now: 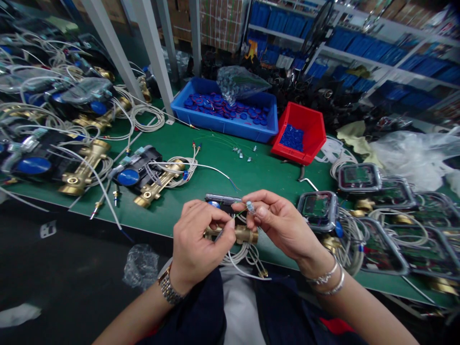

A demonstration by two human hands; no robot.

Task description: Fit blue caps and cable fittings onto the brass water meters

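Observation:
My left hand (203,239) is closed in a pinch on a thin green wire (235,214). Between the fingertips of my right hand (276,223) is a small clear wire seal (250,207), with the green wire running toward it. Beneath both hands lies a brass meter body (246,235), partly covered by my fingers, with a coil of pale cable (247,254) below it. Several similar small seals (240,154) with fine green wires lie farther back on the green bench (273,177).
A blue tray (223,125) of blue discs and a red bin (312,120) of small blue pieces stand at the back. Brass meters with cables (158,184) crowd the left. Clear-lidded meters (318,211) line the right. A hex key (309,184) lies near the red bin.

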